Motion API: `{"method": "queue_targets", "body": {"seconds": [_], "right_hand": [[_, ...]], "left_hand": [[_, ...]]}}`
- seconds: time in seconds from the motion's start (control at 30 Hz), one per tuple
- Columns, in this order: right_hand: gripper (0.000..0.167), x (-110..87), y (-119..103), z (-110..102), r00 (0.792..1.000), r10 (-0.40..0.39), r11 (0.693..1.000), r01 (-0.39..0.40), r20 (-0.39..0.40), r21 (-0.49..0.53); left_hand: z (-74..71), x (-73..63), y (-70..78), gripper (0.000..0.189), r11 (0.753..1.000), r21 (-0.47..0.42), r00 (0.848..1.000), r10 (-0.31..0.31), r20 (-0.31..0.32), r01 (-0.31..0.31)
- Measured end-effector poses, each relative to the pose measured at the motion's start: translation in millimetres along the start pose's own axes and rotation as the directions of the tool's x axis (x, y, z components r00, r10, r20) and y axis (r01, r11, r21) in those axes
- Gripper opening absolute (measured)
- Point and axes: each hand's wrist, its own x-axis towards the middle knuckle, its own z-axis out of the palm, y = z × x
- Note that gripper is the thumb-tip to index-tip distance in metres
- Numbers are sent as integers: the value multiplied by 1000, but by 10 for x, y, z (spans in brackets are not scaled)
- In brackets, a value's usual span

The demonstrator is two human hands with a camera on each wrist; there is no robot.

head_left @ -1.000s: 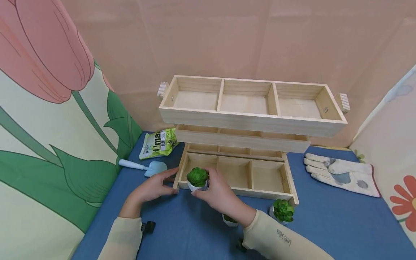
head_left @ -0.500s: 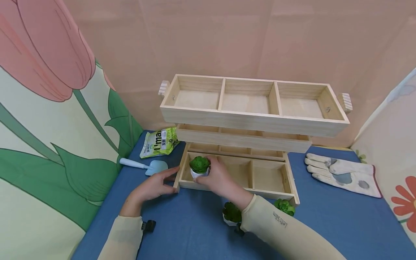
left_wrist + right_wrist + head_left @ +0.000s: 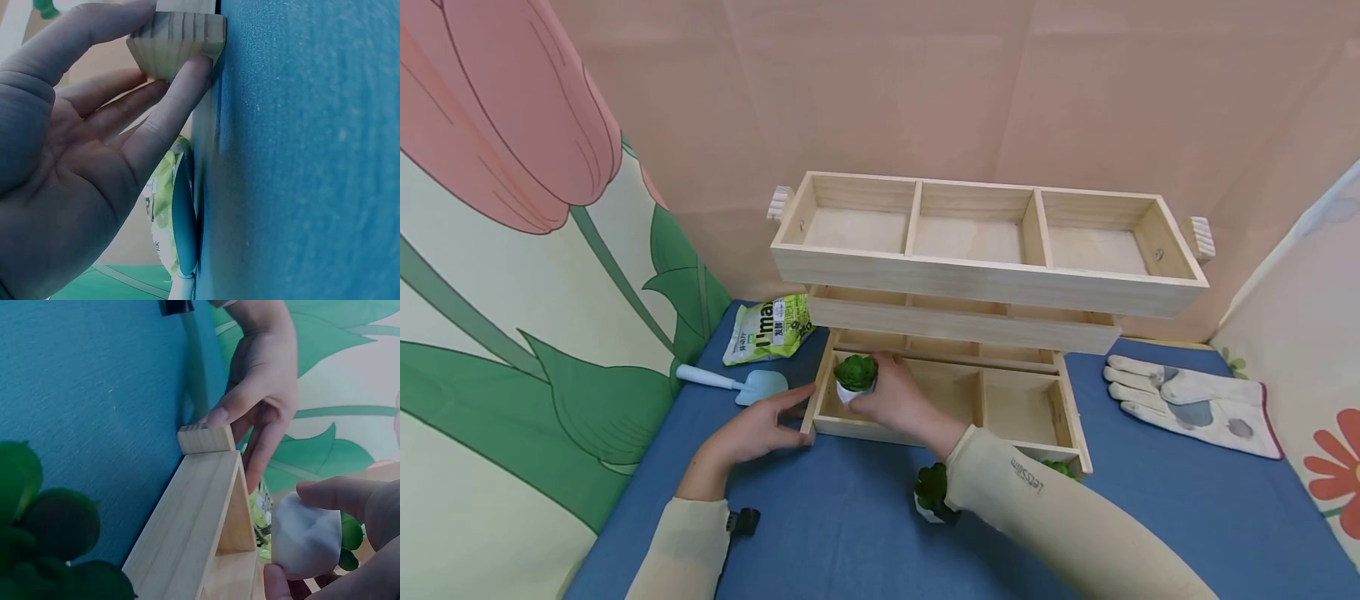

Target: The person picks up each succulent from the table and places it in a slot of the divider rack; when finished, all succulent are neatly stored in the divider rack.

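A small potted succulent (image 3: 855,374) in a white pot (image 3: 306,535) is gripped by my right hand (image 3: 901,402), thumb and fingers round the pot. It is over the left compartment of the lowest box of a tiered wooden planter stand (image 3: 988,288); whether the pot touches the floor is hidden. My left hand (image 3: 760,432) holds the stand's front left wooden end (image 3: 181,39) between thumb and fingers. A second potted succulent (image 3: 931,487) stands on the blue cloth below my right wrist. Another succulent (image 3: 1060,468) is mostly hidden by the right sleeve.
Left of the stand lie a light blue trowel (image 3: 762,387) and a green and white bag (image 3: 769,330). Spotted work gloves (image 3: 1195,404) lie on the blue cloth (image 3: 820,533) at the right. The upper tiers of the stand overhang the lower ones.
My right hand has carried the succulent forward from the lowest box's front edge to over its left compartment. The right sleeve now covers more of the right succulent. The left hand keeps its place.
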Motion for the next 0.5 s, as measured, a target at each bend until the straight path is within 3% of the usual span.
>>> {"method": "queue_targets", "body": {"seconds": [0.33,0.5], "right_hand": [[95,133,53,32,992,117,993,-117,43,-9],[98,182,106,49,990,130,991,-130,62,-4]], "left_hand": [[-11,-1,-4,89,1000,-1,1000,-6,5,6],[-9,-8,-2,89,1000,4,1000,-8,4,8]]}}
